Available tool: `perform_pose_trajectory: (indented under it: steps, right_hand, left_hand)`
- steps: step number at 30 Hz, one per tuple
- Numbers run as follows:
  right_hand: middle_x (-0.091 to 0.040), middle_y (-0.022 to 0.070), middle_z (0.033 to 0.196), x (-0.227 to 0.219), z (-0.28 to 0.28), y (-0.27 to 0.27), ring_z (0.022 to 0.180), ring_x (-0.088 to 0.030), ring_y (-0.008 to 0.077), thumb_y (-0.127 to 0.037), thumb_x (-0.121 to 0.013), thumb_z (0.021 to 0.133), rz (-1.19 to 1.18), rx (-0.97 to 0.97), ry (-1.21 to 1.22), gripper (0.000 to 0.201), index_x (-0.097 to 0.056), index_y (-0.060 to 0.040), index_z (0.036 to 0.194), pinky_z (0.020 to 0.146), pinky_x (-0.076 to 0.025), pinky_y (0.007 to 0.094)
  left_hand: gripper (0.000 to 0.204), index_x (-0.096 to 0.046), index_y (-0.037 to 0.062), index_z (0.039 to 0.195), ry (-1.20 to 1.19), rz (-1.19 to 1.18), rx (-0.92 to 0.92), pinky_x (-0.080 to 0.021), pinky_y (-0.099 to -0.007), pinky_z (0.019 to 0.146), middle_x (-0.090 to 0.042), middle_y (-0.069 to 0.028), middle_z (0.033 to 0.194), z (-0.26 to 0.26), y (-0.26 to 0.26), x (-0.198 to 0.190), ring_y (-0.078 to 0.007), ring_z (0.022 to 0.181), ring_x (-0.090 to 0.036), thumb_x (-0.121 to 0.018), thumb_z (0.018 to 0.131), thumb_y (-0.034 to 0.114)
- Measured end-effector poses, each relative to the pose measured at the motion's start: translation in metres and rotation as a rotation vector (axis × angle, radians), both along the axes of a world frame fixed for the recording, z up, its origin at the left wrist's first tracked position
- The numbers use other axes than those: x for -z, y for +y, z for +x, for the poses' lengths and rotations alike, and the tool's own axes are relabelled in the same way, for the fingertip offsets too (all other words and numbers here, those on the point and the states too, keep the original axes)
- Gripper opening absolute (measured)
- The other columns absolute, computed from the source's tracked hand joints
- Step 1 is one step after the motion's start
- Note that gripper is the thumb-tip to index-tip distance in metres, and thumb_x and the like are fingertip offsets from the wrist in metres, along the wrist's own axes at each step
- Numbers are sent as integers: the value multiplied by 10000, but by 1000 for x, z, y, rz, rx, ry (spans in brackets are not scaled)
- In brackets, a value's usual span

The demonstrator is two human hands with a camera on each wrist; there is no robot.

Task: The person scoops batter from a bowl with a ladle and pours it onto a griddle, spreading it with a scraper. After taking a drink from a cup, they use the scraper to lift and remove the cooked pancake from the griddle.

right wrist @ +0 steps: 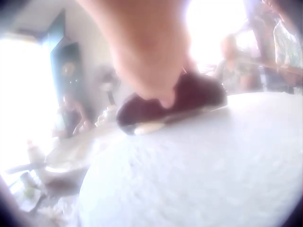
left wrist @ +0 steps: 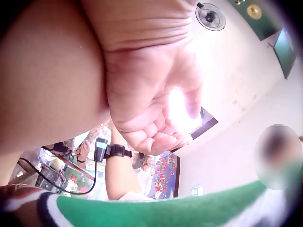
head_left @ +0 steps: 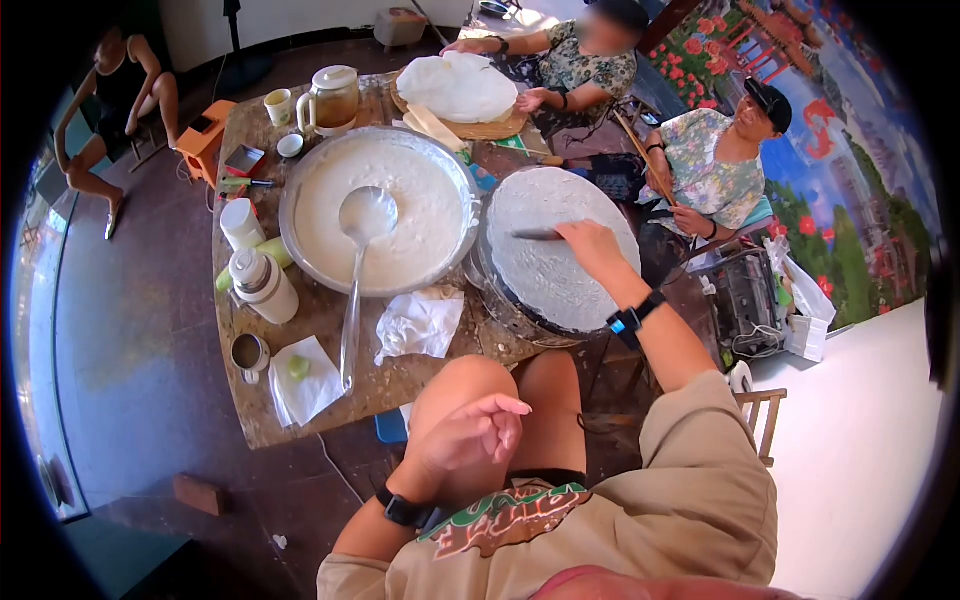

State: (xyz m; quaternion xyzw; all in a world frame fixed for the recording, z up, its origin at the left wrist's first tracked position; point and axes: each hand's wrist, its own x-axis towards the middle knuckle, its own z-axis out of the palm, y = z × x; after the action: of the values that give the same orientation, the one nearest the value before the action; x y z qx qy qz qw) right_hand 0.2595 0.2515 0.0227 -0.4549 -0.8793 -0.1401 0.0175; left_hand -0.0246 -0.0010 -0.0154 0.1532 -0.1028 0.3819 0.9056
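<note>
At the edge of the worn wooden table (head_left: 252, 415), I see the person's right hand (head_left: 597, 250) grasping a dark, elongated scraper (head_left: 537, 235), fingers and thumb pinching it. The scraper lies against the layer of wet white batter (head_left: 560, 285) spread over a round, dark-rimmed griddle (head_left: 540, 318). The left hand (head_left: 478, 432) is held above the left thigh, palm bare, its fingers loosely bent and gripping nothing. Just beside the griddle sits a wide, round metal basin (head_left: 286, 232) of creamy batter; a long-handled metal ladle (head_left: 354, 300) leans over its rim, near a crumpled white cloth or paper (head_left: 420, 322).
</note>
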Motion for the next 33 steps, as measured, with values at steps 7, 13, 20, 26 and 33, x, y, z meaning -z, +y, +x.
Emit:
perform_pose_trajectory:
  steps: [7, 13, 20, 26, 33]
  right_hand:
    - [-664, 183, 837, -17, -22, -16, 804, -654, 351, -159, -516, 844, -89, 656, -49, 213, -614, -43, 993, 696, -519, 428]
    - [-677, 187, 866, 21, -121, 19, 836, -668, 340, -148, -513, 802, -68, 679, 89, 209, -679, -30, 849, 718, -531, 431]
    - [-652, 246, 892, 4, -229, 51, 852, -644, 394, -186, -525, 780, -153, 424, 325, 248, -665, 8, 849, 779, -511, 464]
    - [-642, 240, 926, -11, -221, 62, 890, -622, 401, -258, -553, 778, -166, 352, 364, 300, -640, -1, 906, 804, -489, 470]
    - [-634, 224, 885, -56, -162, 45, 865, -604, 392, -263, -626, 758, -130, 164, 638, 293, -616, -2, 890, 748, -472, 446]
  left_hand:
    - [480, -465, 3, 1258, -19, 9, 21, -406, -256, 629, -580, -62, 867, -4, 0, 2, -168, 715, -516, -550, 900, 311]
    - [480, -456, 6, 1267, -38, 20, 5, -412, -252, 634, -568, -61, 876, -8, 0, 6, -163, 728, -524, -550, 900, 301]
    - [474, -451, 12, 1270, -11, 14, 21, -409, -244, 642, -556, -64, 892, -12, 0, 4, -155, 726, -517, -536, 906, 304]
    - [480, -451, 12, 1272, -38, 14, 6, -408, -250, 640, -547, -60, 875, -13, 0, 3, -150, 718, -512, -534, 904, 308]
    - [496, -460, -8, 1261, 52, 52, -69, -415, -252, 636, -555, -64, 872, -8, -2, -2, -158, 708, -518, -542, 897, 319]
